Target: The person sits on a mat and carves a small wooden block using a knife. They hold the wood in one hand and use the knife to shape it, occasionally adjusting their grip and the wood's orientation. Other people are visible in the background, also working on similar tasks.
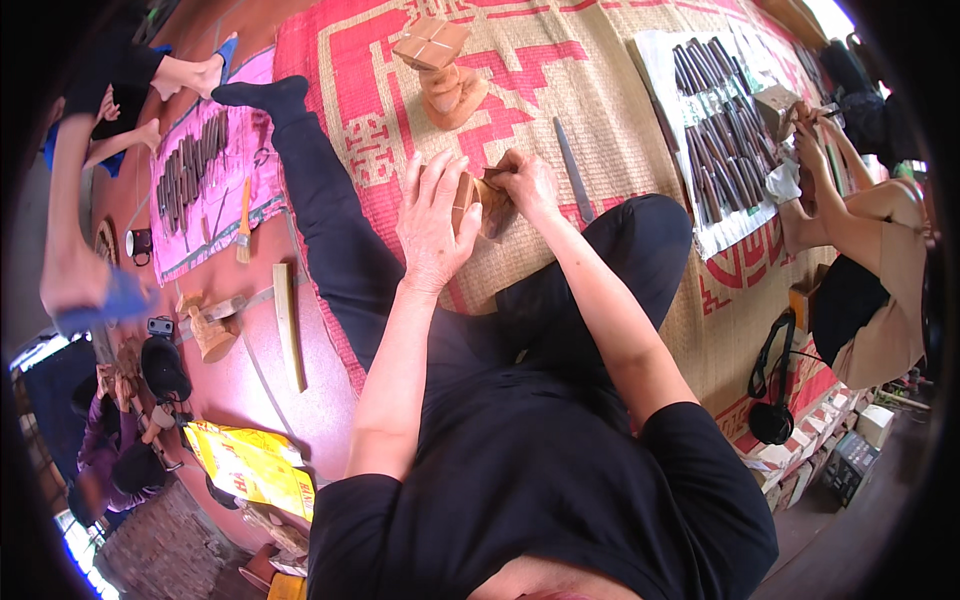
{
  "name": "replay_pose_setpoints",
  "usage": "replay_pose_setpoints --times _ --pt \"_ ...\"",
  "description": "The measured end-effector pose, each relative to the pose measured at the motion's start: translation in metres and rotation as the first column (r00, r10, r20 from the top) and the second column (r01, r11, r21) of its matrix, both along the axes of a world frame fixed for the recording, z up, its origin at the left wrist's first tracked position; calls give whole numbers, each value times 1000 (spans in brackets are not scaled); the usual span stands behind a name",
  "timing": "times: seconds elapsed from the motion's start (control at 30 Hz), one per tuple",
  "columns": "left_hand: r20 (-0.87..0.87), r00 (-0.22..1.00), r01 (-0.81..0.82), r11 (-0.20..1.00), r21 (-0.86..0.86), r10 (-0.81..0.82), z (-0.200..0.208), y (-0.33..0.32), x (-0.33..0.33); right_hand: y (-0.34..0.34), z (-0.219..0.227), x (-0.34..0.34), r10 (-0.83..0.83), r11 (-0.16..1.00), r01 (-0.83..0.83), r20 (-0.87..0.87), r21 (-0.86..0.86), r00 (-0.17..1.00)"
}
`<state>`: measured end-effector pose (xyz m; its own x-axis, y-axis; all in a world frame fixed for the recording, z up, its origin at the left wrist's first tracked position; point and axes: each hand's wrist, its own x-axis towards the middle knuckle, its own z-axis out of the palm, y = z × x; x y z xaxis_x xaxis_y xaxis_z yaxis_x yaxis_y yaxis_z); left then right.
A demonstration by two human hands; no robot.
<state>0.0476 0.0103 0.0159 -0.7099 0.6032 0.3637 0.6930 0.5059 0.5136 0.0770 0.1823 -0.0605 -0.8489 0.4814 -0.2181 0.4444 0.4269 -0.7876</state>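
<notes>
Between my thighs is a wooden carving [465, 196] with a flat, square-edged end, steadied by my left hand [432, 218]. My left fingers lie long across its side, and the thumb is over its near part. My right hand [527, 186] is pinched at the carving's right side. A small, thin dark piece shows at those fingertips; its kind is too small to tell. To the right of that hand a long grey metal file [573, 170] lies on the woven mat [620, 120]. Beyond my hands stands another wooden carving [455, 95] with a square top marked by pale lines.
Carving tools [722, 130] lie in rows on a white sheet at right, beside a person [860, 230] working. More tools [192, 170] and a brush [244, 222] rest on pink cloth at left. A wooden mallet-like piece [212, 330], wood strip [288, 325] and yellow bag [245, 465] are nearer.
</notes>
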Motion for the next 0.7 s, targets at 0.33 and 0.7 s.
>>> replay_pose_setpoints --times 0.33,0.7 --pt "-34 999 -9 998 -69 7 3 17 4 21 -50 -10 -129 948 109 46 298 991" --pt "-28 997 -70 997 -44 69 -2 14 7 -9 -17 0 -116 993 115 -115 -15 987"
